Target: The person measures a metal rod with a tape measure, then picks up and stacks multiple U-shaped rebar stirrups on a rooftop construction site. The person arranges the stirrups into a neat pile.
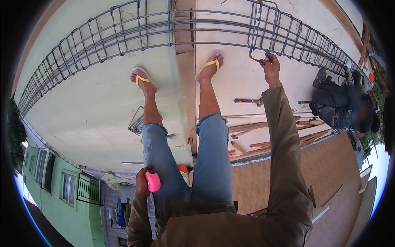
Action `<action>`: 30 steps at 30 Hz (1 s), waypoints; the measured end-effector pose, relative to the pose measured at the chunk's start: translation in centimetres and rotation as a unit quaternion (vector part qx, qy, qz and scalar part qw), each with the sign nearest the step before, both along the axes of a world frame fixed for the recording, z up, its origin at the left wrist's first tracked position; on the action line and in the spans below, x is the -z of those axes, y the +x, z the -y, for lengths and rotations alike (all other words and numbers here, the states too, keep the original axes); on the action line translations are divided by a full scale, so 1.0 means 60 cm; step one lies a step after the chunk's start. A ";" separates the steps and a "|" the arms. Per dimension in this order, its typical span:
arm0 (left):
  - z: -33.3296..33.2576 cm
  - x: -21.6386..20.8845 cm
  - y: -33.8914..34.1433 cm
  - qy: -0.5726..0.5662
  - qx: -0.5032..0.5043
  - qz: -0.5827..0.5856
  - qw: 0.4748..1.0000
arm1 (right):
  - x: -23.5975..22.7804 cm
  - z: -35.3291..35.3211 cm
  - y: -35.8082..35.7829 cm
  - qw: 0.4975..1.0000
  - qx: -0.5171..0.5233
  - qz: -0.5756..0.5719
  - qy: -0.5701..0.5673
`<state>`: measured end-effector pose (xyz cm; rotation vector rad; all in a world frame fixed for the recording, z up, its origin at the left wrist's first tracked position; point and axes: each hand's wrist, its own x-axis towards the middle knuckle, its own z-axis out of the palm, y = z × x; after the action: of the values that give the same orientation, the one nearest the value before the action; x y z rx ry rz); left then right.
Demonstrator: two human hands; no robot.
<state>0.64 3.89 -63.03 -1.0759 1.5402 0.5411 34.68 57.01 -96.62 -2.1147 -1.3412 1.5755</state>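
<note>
A long rebar cage [170, 33] of steel bars and rectangular ties runs across the far side, beyond my feet. My right hand [271, 69], arm stretched forward, is closed on the near edge of a brownish rectangular stirrup [250, 49] that stands around the cage's bars. Beside my left thigh, my left hand [142, 182] is wrapped round a bright pink rounded case [152, 181] that looks like a tape measure. No drawn-out blade shows on it. Loose wire stirrups [136, 122] lie on the pale boards, left of my leg.
A hammer [247, 101] with an orange and black handle lies right of my legs. Wood strips [263, 127] and a second hammer [240, 134] are nearer. Another person [335, 101] in dark clothes crouches at the cage's right end. A green building [61, 185] stands lower left.
</note>
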 end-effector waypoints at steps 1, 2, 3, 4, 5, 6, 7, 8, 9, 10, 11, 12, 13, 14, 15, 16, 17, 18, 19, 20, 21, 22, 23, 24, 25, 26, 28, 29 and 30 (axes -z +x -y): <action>0.001 0.006 0.003 -0.009 0.004 -0.001 1.000 | 0.024 -0.006 -0.001 0.999 0.029 -0.016 0.030; 0.004 0.014 0.004 -0.016 0.008 -0.003 1.000 | 0.046 -0.012 0.000 0.999 0.031 0.013 0.012; 0.004 0.019 0.003 -0.019 0.017 0.009 1.000 | 0.069 -0.023 0.002 0.999 0.028 0.035 -0.002; 0.005 0.026 0.001 -0.028 -0.006 0.020 0.999 | 0.089 -0.031 0.006 0.998 0.025 0.057 -0.018; 0.006 0.029 0.000 -0.037 -0.027 0.031 0.998 | 0.110 -0.038 0.010 0.994 -0.021 0.107 -0.016; 0.006 0.033 -0.004 -0.049 -0.046 0.039 0.997 | 0.130 -0.041 0.011 0.992 -0.039 0.119 -0.012; 0.005 0.035 -0.005 -0.052 -0.044 0.047 0.997 | 0.145 -0.042 0.017 0.988 -0.054 0.147 -0.011; 0.003 0.037 -0.006 -0.058 -0.050 0.052 0.996 | 0.153 -0.039 0.026 0.980 -0.066 0.187 -0.013; 0.003 0.036 -0.009 -0.056 -0.055 0.056 0.995 | 0.161 -0.035 0.033 0.983 -0.052 0.175 -0.008; 0.001 0.038 -0.010 -0.068 -0.054 0.060 0.994 | 0.165 -0.034 0.040 0.982 -0.061 0.179 0.003; 0.000 0.041 -0.011 -0.050 -0.060 0.060 0.995 | 0.169 -0.035 0.044 0.980 -0.072 0.184 0.010; -0.001 0.042 -0.012 -0.050 -0.058 0.062 0.995 | 0.170 -0.034 0.048 0.976 -0.082 0.203 0.009; -0.002 0.041 -0.014 -0.056 -0.053 0.062 0.995 | 0.170 -0.034 0.051 0.977 -0.082 0.195 0.007; -0.003 0.042 -0.015 -0.060 -0.059 0.063 0.995 | 0.169 -0.036 0.053 0.977 -0.081 0.198 -0.001; -0.005 0.044 -0.016 -0.069 -0.062 0.060 0.994 | 0.169 -0.038 0.054 0.975 -0.089 0.202 0.002; -0.004 0.045 -0.017 -0.080 -0.064 0.058 0.993 | 0.170 -0.039 0.054 0.975 -0.085 0.207 0.001; -0.006 0.046 -0.019 -0.074 -0.066 0.058 0.993 | 0.171 -0.040 0.056 0.972 -0.089 0.216 0.011; -0.006 0.046 -0.021 -0.071 -0.067 0.057 0.994 | 0.174 -0.041 0.058 0.967 -0.097 0.234 0.019; -0.007 0.046 -0.023 -0.080 -0.061 0.056 0.993 | 0.177 -0.040 0.061 0.969 -0.101 0.225 0.027; -0.007 0.046 -0.024 -0.067 -0.062 0.058 0.994 | 0.180 -0.037 0.065 0.968 -0.107 0.226 0.035; -0.008 0.044 -0.027 -0.066 -0.056 0.061 0.994 | 0.185 -0.037 0.070 0.965 -0.118 0.231 0.044; -0.009 0.044 -0.029 -0.063 -0.049 0.064 0.995 | 0.189 -0.038 0.076 0.963 -0.114 0.239 0.043; -0.010 0.046 -0.032 -0.061 -0.050 0.066 0.995 | 0.196 -0.037 0.081 0.960 -0.116 0.250 0.046; -0.011 0.045 -0.034 -0.057 -0.051 0.066 0.995 | 0.201 -0.037 0.085 0.958 -0.109 0.262 0.048; -0.011 0.047 -0.036 -0.053 -0.044 0.068 0.995 | 0.205 -0.040 0.089 0.945 -0.144 0.290 0.047; -0.012 0.047 -0.037 -0.050 -0.052 0.070 0.995 | 0.207 -0.039 0.093 0.949 -0.143 0.275 0.065; -0.013 0.049 -0.041 -0.067 -0.040 0.077 0.994 | 0.209 -0.044 0.092 0.947 -0.131 0.290 0.043; -0.013 0.048 -0.043 -0.055 -0.039 0.073 0.995 | 0.207 -0.045 0.089 0.949 -0.125 0.285 0.042; -0.013 0.048 -0.043 -0.052 -0.047 0.072 0.995 | 0.203 -0.046 0.083 0.951 -0.114 0.286 0.033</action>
<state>-1.93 4.70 -65.92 -1.2444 1.4102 0.4415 39.66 59.77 -108.82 -2.5629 -1.8331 0.9817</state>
